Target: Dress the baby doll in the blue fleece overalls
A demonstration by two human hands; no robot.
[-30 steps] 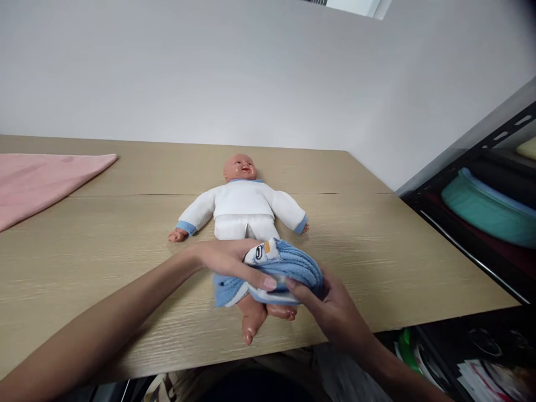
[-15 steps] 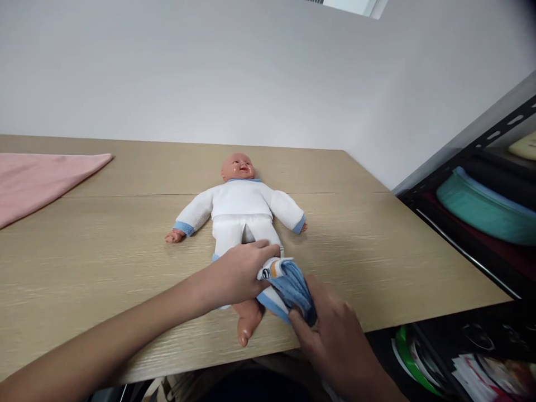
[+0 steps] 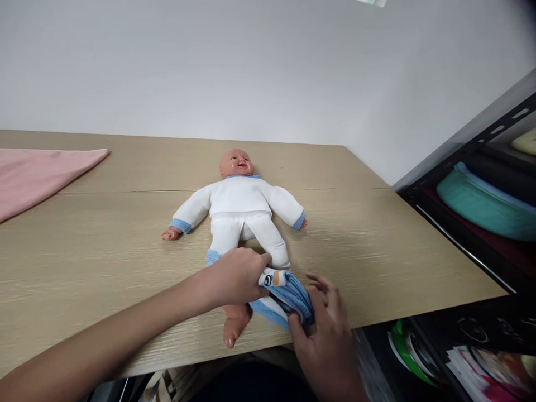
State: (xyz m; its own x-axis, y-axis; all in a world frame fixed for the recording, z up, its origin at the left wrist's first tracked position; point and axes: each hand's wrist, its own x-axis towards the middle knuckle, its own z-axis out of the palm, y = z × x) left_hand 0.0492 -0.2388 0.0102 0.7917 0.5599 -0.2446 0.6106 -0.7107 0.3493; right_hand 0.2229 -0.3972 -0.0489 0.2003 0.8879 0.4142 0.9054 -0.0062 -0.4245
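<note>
A baby doll (image 3: 238, 204) in a white suit with blue cuffs lies on its back on the wooden table (image 3: 104, 240), head away from me. My left hand (image 3: 234, 276) is closed on a blue and white sock (image 3: 285, 296) at the doll's foot on the right. My right hand (image 3: 324, 326) pinches the sock's near end, its other fingers spread. The doll's other foot (image 3: 232, 329) is bare near the table's front edge.
A pink cloth (image 3: 37, 173) lies at the table's far left. On the right stands a dark shelf (image 3: 469, 223) with a teal round thing (image 3: 486, 204) on it. Papers and other items lie lower down at the right.
Both hands have drawn the bunched sock down toward the table's front edge and onto the doll's right-side foot. The doll's white trouser legs now show more fully.
</note>
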